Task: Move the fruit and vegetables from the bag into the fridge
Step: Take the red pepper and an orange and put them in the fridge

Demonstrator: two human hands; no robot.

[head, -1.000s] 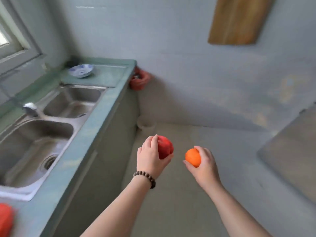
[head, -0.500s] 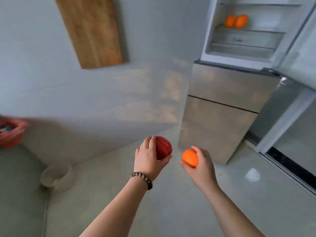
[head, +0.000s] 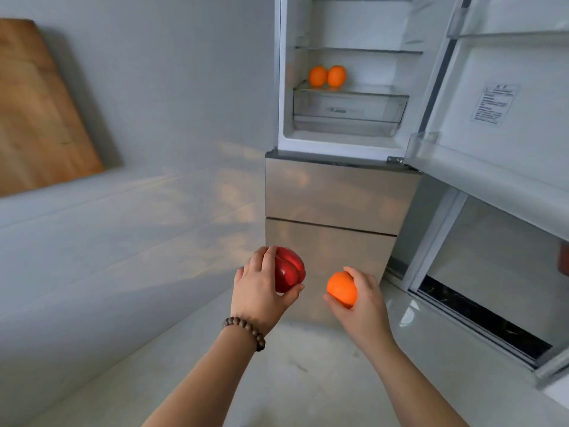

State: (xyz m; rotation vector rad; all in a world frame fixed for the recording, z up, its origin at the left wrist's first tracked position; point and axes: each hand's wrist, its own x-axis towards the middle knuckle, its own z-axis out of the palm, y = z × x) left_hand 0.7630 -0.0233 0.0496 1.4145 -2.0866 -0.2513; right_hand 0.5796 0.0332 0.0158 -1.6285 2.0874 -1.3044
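Two oranges (head: pixel 327 76) sit side by side, touching, on the shelf above the clear drawer (head: pixel 349 108) in the open fridge (head: pixel 335 192). That drawer looks to hold nothing, though its front is hazy. The glass shelves higher up show nothing on them. The door (head: pixel 505 97) stands swung out to the right; its lower bin (head: pixel 480 177) and the rack above show no contents from this angle, and a printed label is stuck to its inner panel. Below the open compartment, two steel-fronted drawers are shut.

In front of the fridge, both hands are raised over the pale floor. The left hand (head: pixel 258 291), with a bead bracelet (head: pixel 244 331) on the wrist, has fingers and thumb curled around a red pepper (head: pixel 289 272), which fills the grasp. The right hand (head: pixel 363 300) cups an orange (head: pixel 341 288), fingers wrapped behind it and thumb under it. Pepper and orange are near each other but apart, both well short of the fridge shelves.

A wooden board (head: pixel 40 118) hangs on the wall at left.
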